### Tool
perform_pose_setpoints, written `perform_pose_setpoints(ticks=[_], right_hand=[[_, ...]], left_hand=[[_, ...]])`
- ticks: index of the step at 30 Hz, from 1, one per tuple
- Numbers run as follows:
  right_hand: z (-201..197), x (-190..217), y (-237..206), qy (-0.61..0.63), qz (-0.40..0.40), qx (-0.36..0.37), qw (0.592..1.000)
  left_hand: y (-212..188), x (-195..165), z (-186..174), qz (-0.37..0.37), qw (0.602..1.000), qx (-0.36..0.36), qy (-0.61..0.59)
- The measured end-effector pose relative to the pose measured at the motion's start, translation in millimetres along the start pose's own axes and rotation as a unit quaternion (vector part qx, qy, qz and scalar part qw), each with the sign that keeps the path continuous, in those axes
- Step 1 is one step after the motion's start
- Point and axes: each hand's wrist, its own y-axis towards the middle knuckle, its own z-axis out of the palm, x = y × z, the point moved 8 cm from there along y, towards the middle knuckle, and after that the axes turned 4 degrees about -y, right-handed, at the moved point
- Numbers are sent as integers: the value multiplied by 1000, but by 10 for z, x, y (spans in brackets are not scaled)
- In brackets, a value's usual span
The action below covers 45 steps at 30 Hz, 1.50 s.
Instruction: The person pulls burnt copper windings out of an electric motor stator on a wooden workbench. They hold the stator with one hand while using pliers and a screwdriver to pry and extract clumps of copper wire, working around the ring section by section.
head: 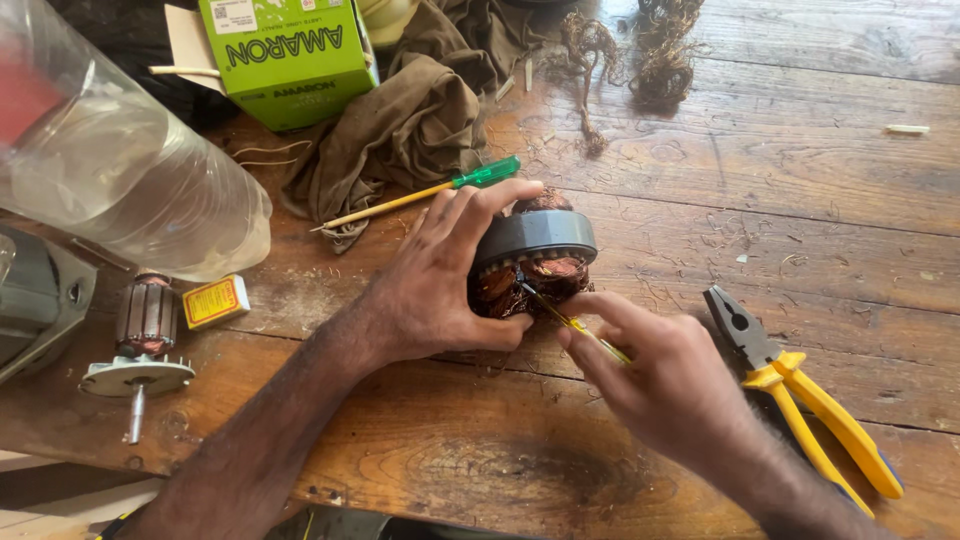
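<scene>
The left hand [440, 275] is reaching in from the lower left, fingers curling over the top and thumb pressing below, gripping a round motor stator with a dark steel ring and copper windings [535, 255] on the worn wooden workbench [700, 180]. The right hand [665, 385] is coming in from the lower right, pinching a thin yellow-handled screwdriver [575, 325] whose tip is poking into the stator's copper coils. Just right of the stator, yellow-handled pliers [800, 395] are lying flat. Just above it, a green-handled screwdriver [430, 190] is resting against a crumpled brown rag [410, 120]. Well left of the stator, a small copper-wound armature on a shaft [145, 340] is standing beside a clear plastic bottle [130, 170].
</scene>
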Motion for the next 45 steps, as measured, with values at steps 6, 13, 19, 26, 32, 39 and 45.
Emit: perform_pose_setpoints(ticks=[6, 13, 19, 26, 32, 39, 45], right_hand=[[-8, 43, -43, 23, -2, 9, 1000], [118, -114, -108, 209, 56, 43, 975], [213, -153, -155, 342, 61, 43, 937], [88, 162, -339, 166, -68, -78, 981], [-25, 213, -357, 115, -112, -100, 982], [4, 164, -410, 127, -94, -103, 982], [-3, 200, -517, 99, -132, -159, 973]], left_hand=[[-73, -176, -36, 140, 986, -81, 44], [-236, -594, -106, 278, 941, -113, 160], [-326, -783, -242, 320, 921, -128, 181], [-286, -721, -245, 307, 927, -122, 176], [-303, -771, -122, 339, 918, -116, 170], [-219, -829, 3, 283, 926, -88, 234], [-237, -930, 90, 188, 917, -91, 340]])
